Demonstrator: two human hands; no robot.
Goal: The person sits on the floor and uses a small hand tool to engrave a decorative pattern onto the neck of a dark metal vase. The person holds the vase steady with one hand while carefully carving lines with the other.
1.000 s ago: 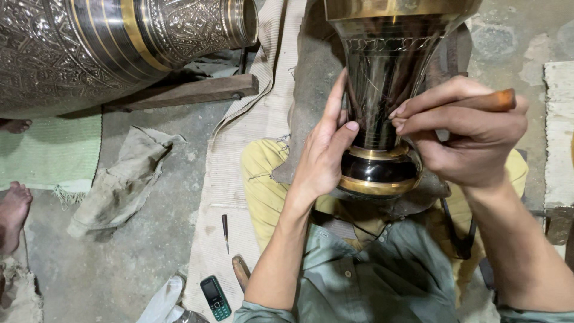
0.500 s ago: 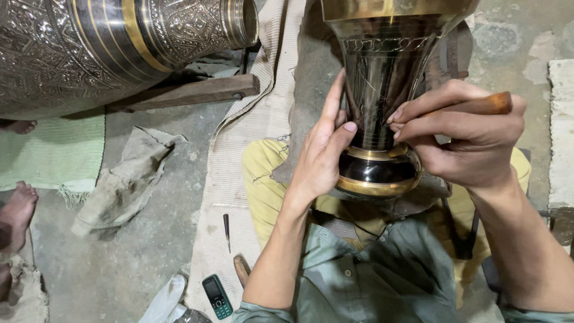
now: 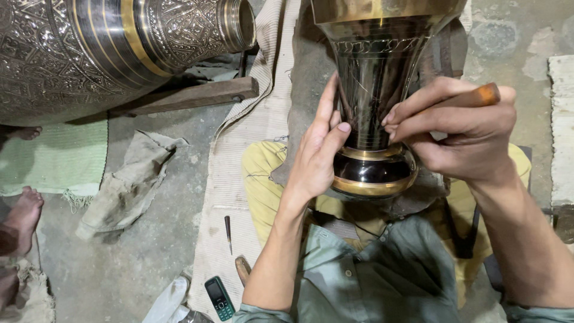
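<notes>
A dark metal vase (image 3: 373, 90) with brass bands and fine scratched lines rests on my lap, its wide mouth pointing away from me. My left hand (image 3: 317, 152) lies flat against the vase's left side near its narrow neck, fingers stretched upward. My right hand (image 3: 460, 134) grips a tool with a wooden handle (image 3: 478, 96), its fingertips pressed to the vase's right side. The tool's tip is hidden behind my fingers.
A large engraved metal vessel (image 3: 89, 54) lies on a wooden beam (image 3: 191, 96) at the top left. A grey rag (image 3: 128, 185), a thin pointed tool (image 3: 228, 230), a mobile phone (image 3: 219, 297) and another person's bare foot (image 3: 24, 212) are on the floor at left.
The view has shifted slightly. My hands keep their hold on the vase, with the right hand's fingers a little lower on its side.
</notes>
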